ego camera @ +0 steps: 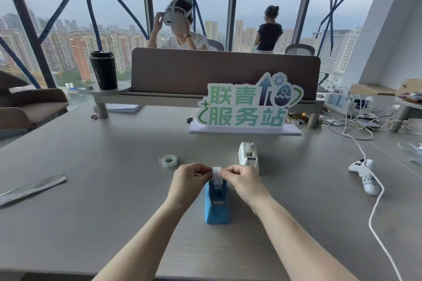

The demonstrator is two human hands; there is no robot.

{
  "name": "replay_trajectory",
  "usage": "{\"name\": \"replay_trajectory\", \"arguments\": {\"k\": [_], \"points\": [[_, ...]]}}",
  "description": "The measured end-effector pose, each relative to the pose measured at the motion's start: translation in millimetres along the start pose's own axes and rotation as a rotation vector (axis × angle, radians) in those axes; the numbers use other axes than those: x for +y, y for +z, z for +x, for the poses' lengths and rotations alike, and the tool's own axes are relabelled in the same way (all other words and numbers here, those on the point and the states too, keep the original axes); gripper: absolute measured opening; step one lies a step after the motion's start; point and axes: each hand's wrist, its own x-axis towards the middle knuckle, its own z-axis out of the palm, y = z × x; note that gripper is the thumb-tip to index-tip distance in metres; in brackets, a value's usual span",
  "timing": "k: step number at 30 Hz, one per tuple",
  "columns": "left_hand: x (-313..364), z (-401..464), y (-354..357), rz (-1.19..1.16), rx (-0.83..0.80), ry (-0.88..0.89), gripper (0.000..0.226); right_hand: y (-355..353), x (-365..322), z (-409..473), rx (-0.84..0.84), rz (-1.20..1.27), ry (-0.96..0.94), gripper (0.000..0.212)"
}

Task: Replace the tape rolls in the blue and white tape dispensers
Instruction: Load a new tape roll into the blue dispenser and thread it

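A flattened silvery wrapper (32, 187) lay at the desk's nine o'clock edge, well apart from everything else. Toward ten o'clock a black travel cup (104, 70) stood on a raised shelf. A loose clear tape roll (169, 161) lay flat on the grey desk (114, 189), at about ten o'clock from the hands. The left hand (188, 183) pinched one side of a white tape roll (216, 174) between thumb and curled fingers; the right hand (243, 181) pinched the other side the same way. The roll was held upright directly over the far end of the blue tape dispenser (217, 205), which stood at the desk's middle; whether roll and dispenser touched could not be told. At one o'clock from the hands stood the white tape dispenser (247, 155), just beyond the right knuckles. A green-lettered sign (246, 104) stood behind it at twelve. At three o'clock a white game controller (365, 175) lay on its cable.
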Motion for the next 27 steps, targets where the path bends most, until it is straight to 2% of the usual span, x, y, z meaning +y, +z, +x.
{"name": "replay_trajectory", "arguments": {"k": [10, 21, 27], "points": [[-2.5, -2.4, 0.6, -0.051, 0.021, -0.027, 0.007, 0.6, 2.5, -4.5, 0.002, 0.053, 0.011, 0.020], [-4.8, -2.1, 4.9, -0.017, 0.008, -0.036, 0.011, 6.7, 16.5, 2.3, 0.033, -0.048, 0.014, 0.009], [-12.8, 3.8, 8.0, 0.002, 0.013, -0.035, 0.014, 8.7, 16.1, 10.3, 0.040, -0.084, -0.007, 0.013]]}}
